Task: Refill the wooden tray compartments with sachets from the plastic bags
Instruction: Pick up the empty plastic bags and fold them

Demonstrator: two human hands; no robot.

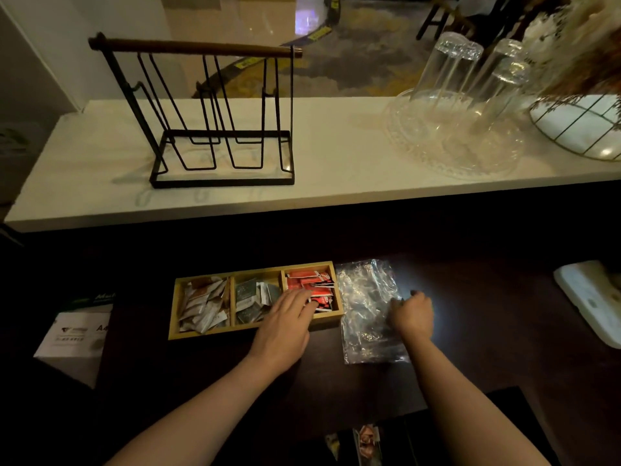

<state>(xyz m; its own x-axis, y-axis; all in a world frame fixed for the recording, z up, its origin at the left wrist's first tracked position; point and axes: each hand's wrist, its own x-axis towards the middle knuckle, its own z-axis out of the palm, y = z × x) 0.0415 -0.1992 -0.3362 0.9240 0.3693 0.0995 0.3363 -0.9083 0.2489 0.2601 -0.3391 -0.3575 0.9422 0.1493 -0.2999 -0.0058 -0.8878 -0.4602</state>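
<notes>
The left hand [289, 317] lies flat and open on the red sachets [311, 285] in the wooden tray [255, 329], in its right compartment. The right hand [411, 314] pinches the plastic bag [366, 297] beside it on the dark worktop [470, 287]; a tug could catch the tray and spill sachets.

The white cardboard box [75, 341] at the left edge of the dark counter [470, 297] shows "A4" on its top. A green-lettered word behind it begins "Mu", the rest unreadable. Print on the sachets is too small to read.

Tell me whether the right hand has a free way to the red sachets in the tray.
Probably not yet: the left hand lies spread over the red sachets, covering much of that compartment. The right hand rests on the plastic bag beside the wooden tray.
</notes>
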